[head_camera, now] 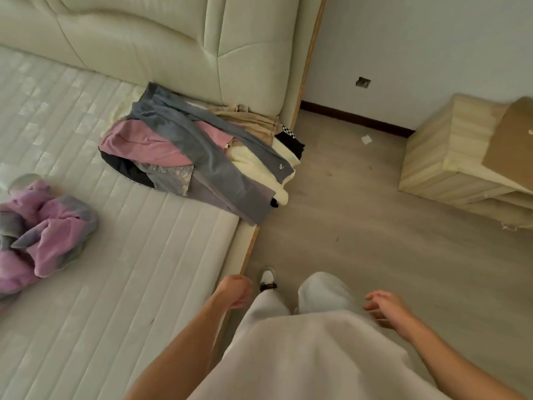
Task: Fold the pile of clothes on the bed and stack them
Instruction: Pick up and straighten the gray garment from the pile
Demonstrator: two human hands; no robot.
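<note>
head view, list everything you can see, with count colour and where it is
mattress: one, white quilted, left half of view
headboard: one, cream padded, top, behind the mattress
clothes pile: one, grey, pink, cream, beige and black garments, bed corner by the headboard, partly hanging over the edge
crumpled garment: one, pink and grey, on the mattress at far left
floor: grey wood-look, right of the bed
foam block: one, pale yellow, on the floor at right
cardboard sheet: one, brown, on top of the foam block
paper scrap: one, white, on the floor near the wall
shoe: one visible, white with dark trim, beside the bed
left hand: loosely curled, empty, at the bed edge
right hand: open, empty, over the floor
</note>
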